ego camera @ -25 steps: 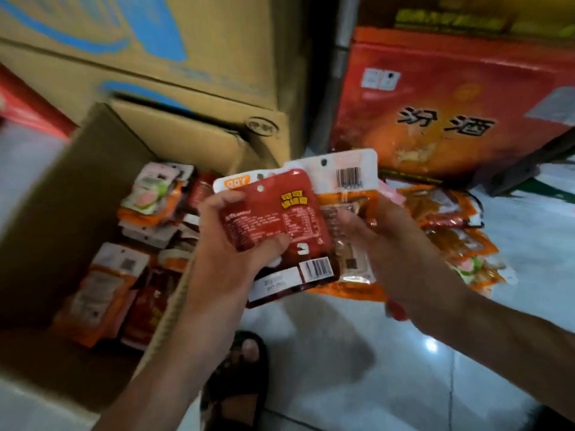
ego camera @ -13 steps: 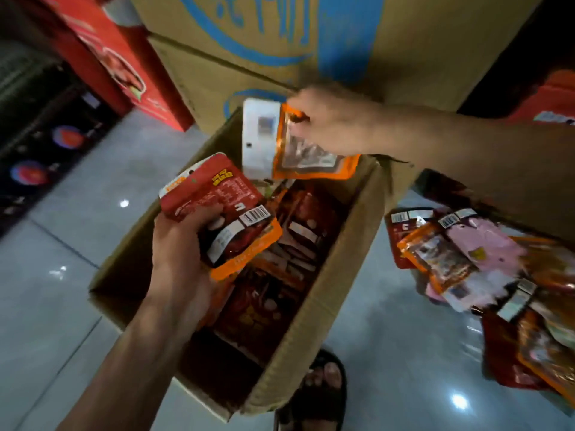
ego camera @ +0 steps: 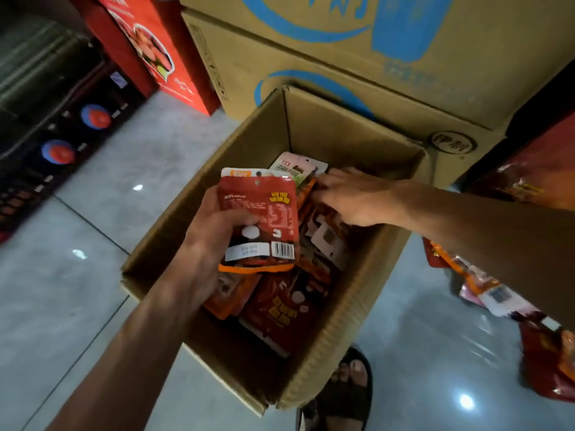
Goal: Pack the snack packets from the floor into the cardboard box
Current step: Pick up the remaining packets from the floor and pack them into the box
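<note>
Over the open cardboard box (ego camera: 342, 132), the left hand (ego camera: 214, 234) grips a small stack of red snack packets (ego camera: 264, 213); the right hand (ego camera: 351, 197) reaches inside among the packed packets (ego camera: 280, 306), its grip impossible to tell. To the right, loose packets (ego camera: 497, 300) lie on the floor (ego camera: 93, 244)

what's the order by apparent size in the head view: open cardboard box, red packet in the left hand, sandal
open cardboard box
red packet
sandal
The packet is nearer the camera, so the last two are unsure.
</note>
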{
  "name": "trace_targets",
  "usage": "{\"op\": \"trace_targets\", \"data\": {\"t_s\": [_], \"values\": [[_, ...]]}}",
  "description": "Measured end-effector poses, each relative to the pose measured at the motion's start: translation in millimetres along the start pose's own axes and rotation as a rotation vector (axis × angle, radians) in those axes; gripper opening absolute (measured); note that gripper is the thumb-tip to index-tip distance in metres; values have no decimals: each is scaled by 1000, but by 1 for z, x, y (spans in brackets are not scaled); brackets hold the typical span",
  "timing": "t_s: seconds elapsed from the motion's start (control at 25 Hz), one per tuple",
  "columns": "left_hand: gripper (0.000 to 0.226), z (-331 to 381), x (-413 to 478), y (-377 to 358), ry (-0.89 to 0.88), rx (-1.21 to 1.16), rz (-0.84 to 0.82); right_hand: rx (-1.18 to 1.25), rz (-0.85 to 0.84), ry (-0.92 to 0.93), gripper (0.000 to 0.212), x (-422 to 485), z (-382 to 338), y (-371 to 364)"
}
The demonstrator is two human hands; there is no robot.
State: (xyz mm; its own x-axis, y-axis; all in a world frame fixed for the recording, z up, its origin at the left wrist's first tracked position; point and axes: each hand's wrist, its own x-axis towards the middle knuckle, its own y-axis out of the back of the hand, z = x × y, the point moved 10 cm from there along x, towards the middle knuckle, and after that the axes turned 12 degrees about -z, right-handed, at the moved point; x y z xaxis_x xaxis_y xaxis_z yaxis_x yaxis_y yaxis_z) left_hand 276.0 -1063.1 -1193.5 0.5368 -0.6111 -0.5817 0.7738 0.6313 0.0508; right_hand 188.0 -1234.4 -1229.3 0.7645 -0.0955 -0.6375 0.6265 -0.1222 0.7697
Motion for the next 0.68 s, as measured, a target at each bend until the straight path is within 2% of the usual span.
{"op": "trace_targets", "data": {"t_s": [0.08,0.2,0.28,0.4,0.48,0.56,0.68], "values": [[58,5,0,-6,0,87,-28,172,209,-140,45,-24,22,33],[65,33,14,-23,-80,179,-124,470,523,-252,19,-70,55,57],[62,57,35,-42,-128,266,-206,652,668,-273,19,-98,66,50],[49,66,78,-66,-46,445,-288,773,836,-317,22,-134,69,26],[48,50,105,-78,68,612,-334,819,906,-379,24,-148,74,7],[53,34,125,-81,113,748,-306,895,919,-439,25,-153,79,-11],[50,53,132,-82,-80,1049,-68,961,891,-434,22,-152,80,-26]]}}
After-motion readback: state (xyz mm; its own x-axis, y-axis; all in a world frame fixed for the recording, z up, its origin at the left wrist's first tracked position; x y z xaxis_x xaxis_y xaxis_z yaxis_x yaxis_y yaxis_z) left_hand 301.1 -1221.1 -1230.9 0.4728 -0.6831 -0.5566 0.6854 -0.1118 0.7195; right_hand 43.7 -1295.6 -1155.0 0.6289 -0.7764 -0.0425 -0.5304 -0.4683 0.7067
